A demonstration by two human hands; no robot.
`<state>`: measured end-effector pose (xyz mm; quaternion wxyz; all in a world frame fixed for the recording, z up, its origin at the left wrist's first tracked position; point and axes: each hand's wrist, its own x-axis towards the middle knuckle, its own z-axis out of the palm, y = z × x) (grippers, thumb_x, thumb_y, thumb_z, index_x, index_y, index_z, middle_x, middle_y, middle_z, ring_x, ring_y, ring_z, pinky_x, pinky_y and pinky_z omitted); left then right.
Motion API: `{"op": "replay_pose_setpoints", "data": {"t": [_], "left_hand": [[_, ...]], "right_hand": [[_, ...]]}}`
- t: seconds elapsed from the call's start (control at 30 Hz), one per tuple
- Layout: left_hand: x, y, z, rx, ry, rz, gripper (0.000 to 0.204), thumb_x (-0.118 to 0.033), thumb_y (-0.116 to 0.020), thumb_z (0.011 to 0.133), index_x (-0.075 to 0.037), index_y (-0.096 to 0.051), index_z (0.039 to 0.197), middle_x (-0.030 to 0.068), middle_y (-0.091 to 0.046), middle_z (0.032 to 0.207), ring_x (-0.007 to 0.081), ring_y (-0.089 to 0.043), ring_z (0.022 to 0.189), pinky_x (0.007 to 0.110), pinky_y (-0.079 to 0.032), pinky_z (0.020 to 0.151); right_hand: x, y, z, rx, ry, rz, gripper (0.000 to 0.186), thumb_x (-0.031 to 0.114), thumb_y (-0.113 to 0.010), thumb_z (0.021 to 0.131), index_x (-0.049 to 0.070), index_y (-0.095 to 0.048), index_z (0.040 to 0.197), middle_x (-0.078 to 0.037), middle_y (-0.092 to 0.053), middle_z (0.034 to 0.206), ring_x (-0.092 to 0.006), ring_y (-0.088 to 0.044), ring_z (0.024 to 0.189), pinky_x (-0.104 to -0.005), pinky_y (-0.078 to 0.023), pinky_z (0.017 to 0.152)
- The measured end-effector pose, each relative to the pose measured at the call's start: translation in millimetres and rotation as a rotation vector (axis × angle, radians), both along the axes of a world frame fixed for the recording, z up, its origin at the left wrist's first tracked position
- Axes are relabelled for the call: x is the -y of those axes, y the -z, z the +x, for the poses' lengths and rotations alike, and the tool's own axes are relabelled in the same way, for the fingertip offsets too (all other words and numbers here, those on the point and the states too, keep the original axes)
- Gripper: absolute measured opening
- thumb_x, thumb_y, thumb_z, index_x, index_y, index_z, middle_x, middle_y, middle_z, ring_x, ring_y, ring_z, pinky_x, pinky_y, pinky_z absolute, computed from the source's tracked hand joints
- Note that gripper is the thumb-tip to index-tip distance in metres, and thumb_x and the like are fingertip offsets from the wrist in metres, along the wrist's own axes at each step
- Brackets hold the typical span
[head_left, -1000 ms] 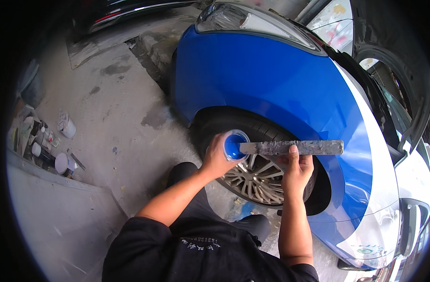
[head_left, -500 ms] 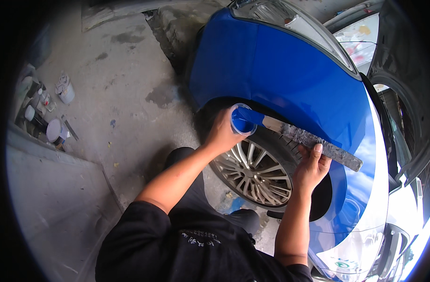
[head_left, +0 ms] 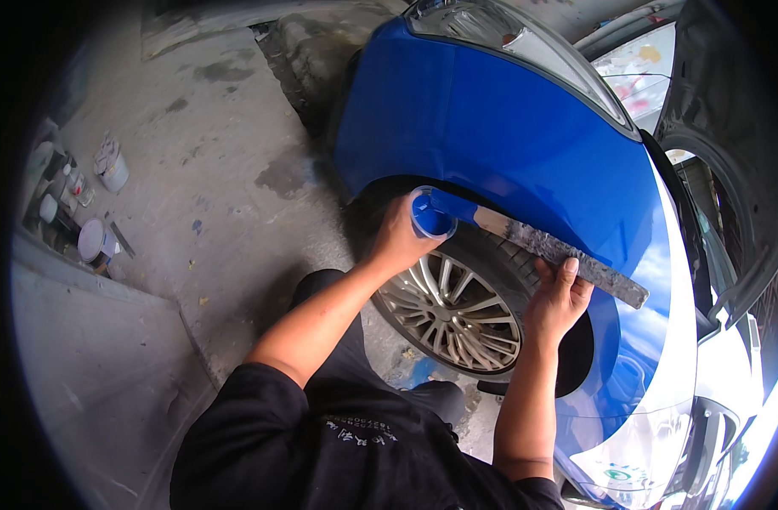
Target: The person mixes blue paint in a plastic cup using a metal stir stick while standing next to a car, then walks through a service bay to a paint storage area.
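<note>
My left hand (head_left: 396,234) is closed around a clear cup (head_left: 433,214) of blue paint, held in front of the front wheel (head_left: 448,314). My right hand (head_left: 565,289) grips a long, flat mixing stick (head_left: 533,238), crusted with dried grey paint. The stick slants down to the right from the cup, and its cup end is coated blue, resting at the rim or just inside. Behind both hands is the car's blue front fender (head_left: 499,127), whose paintwork changes to white toward the right.
Paint cans (head_left: 96,242), a white bucket (head_left: 110,170), bottles (head_left: 79,187) and a scraper (head_left: 117,234) stand or lie on the stained concrete floor (head_left: 210,127) at left, beside a grey panel (head_left: 91,357). A dark raised panel (head_left: 724,127) is at upper right.
Since a second ago, the cup has moved up in the view, and the stick has gone from level to slanted, its now-blue end higher. My head's view has shifted slightly.
</note>
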<state>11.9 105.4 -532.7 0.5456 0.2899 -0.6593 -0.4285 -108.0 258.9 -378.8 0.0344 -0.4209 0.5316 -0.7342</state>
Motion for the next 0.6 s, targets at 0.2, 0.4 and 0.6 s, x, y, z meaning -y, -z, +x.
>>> {"op": "replay_pose_setpoints", "data": {"t": [0.2,0.4,0.6], "left_hand": [[-3,-6,2,0.009,0.002,0.013,0.080,-0.021,-0.086,0.067,-0.006,-0.044,0.133,0.0183,-0.052,0.125,0.0351,-0.053,0.117,0.042,-0.045,0.099],[-20,-26,10,-0.009,-0.009,-0.090,0.078,-0.018,-0.087,0.067,-0.005,-0.045,0.131,0.0179,-0.054,0.121,0.0341,-0.056,0.113,0.042,-0.046,0.096],[-38,-50,18,0.035,-0.030,-0.171,0.074,-0.015,-0.087,0.066,-0.003,-0.048,0.127,0.0164,-0.054,0.120,0.0330,-0.056,0.113,0.042,-0.047,0.095]], "right_hand": [[-7,-4,2,0.005,-0.017,-0.013,0.027,0.018,-0.057,0.098,0.003,-0.054,0.121,-0.009,-0.063,0.109,-0.0177,-0.064,0.094,-0.0326,-0.059,0.074],[-17,-15,14,-0.118,0.014,0.079,0.027,0.020,-0.060,0.097,0.000,-0.055,0.115,-0.008,-0.063,0.103,-0.0169,-0.063,0.090,-0.0331,-0.058,0.076],[-22,-31,18,-0.248,-0.039,0.212,0.020,0.015,-0.060,0.097,-0.004,-0.060,0.101,-0.009,-0.067,0.086,-0.0149,-0.065,0.078,-0.0285,-0.053,0.072]]}}
